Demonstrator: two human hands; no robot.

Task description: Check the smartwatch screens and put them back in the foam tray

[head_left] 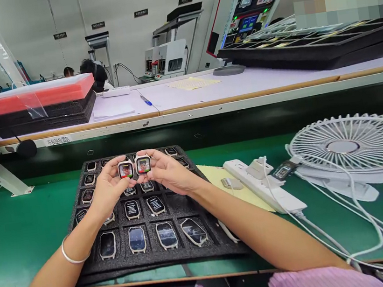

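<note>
My left hand (108,185) grips a smartwatch case without a strap, its lit screen (126,170) facing me. Beside it, my right hand (167,170) holds a second smartwatch case (143,164), also lit, with a picture on the display. The two cases are side by side, nearly touching, above a black foam tray (171,207). Several more watch cases lie in the tray's compartments. Some, like this watch (132,209), show white text; the front row, such as this watch (137,239), has dark screens. My hands and forearms hide part of the tray.
To the right are a white power strip (283,199), a yellow sheet (213,173) with a small watch part (232,184), and a white fan (350,146) with trailing cables. A raised shelf (189,101) behind carries foam trays (46,115), a pen (146,100) and black trays (313,49).
</note>
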